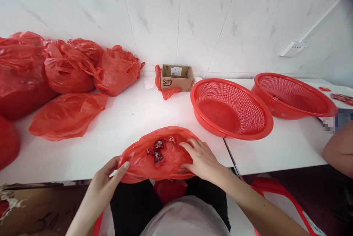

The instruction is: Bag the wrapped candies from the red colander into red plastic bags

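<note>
A red plastic bag (135, 162) lies with its mouth spread wide at the table's front edge. Inside it are a few small wrapped packets (159, 158), dark red and shiny, that look like sweets. My left hand (109, 177) pinches the bag's left rim between thumb and fingers. At the right side of the mouth is my right hand (202, 157), its thumb and fingers apart and curved into the bag, with nothing visible between them. A small light reddish packet (171, 139) lies just left of its fingertips.
Several filled red bags (118, 68) stand at the back left, behind a flatter red bag (68, 114). A small cardboard box (177, 84) sits by the wall. Two red baskets (261, 133) stand right; the farther basket (292, 112) holds something. Another person's arm (340, 147) rests beside it.
</note>
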Tool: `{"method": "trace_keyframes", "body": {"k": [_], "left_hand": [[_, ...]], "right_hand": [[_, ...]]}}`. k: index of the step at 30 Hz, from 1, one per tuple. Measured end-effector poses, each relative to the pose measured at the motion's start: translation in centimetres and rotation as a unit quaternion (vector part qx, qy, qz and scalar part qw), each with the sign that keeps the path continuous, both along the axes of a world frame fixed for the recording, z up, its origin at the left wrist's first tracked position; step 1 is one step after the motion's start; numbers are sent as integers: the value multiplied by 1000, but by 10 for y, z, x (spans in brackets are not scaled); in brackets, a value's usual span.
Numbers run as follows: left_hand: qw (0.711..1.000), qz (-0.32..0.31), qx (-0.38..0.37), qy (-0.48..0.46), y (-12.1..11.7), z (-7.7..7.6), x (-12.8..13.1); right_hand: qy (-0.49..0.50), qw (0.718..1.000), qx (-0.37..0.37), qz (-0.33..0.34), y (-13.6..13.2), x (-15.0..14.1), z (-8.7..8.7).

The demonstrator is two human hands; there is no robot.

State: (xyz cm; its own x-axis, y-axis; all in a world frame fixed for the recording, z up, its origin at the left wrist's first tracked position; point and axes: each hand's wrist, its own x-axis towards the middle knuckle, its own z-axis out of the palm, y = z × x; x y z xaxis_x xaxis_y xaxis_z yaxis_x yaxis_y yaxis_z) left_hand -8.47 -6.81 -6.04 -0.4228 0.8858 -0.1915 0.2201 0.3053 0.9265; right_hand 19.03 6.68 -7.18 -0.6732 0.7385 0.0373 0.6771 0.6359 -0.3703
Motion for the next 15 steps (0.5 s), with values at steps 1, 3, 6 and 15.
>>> {"method": "trace_keyframes", "body": {"k": [1,3,6,15], "left_hand": [[1000,-3,5,-14,3,-2,4],[999,-9,24,-45,13,-8,14],[995,-25,48,-83,37,-15,37],[995,-57,11,-76,48,12,22]], "right_hand": [[-6,1000,-2,-15,2,1,-6],[19,999,-16,-43,11,1,-14],[126,986,-96,-60,25,-4,-16],[430,884,-157,-96,16,0,40]]}}
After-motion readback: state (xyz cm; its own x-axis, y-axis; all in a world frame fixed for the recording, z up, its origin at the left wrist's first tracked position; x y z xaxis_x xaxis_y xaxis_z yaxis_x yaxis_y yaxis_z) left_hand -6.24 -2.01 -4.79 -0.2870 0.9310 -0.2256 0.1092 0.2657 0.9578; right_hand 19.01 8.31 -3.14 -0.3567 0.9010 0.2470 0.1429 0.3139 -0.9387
